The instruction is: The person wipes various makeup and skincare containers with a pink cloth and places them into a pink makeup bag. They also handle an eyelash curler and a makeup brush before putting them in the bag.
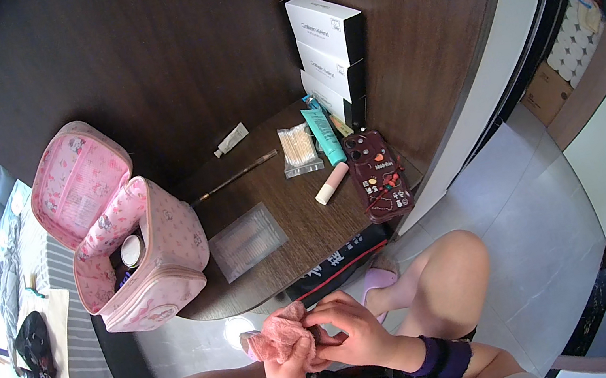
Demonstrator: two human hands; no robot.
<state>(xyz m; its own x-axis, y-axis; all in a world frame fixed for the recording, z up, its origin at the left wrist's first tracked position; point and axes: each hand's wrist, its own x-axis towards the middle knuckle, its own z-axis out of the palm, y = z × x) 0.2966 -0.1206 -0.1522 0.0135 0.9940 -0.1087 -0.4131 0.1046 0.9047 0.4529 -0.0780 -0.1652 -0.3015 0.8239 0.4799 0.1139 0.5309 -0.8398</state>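
My left hand (287, 375) holds a crumpled pink cloth (283, 339) over my lap. My right hand (357, 333) pinches a small dark object (316, 334), partly hidden by fingers and cloth; its kind cannot be told. Beyond both hands is a dark wooden desk (306, 206). On it lie a clear plastic sheet (251, 239), a pink and white tube (332, 184), a bag of cotton swabs (299, 147), a teal squeeze tube (324, 134), a thin brown pen-like stick (240, 175), a small white tube (231, 139) and a dark red phone case (378, 176).
An open pink cosmetic case (176, 240) stands at the desk's left, a white jar (132, 250) inside. White boxes (322, 35) are stacked at the back right. A black bag (334, 268) is below the desk edge; a bed with striped cover (89, 369) is left.
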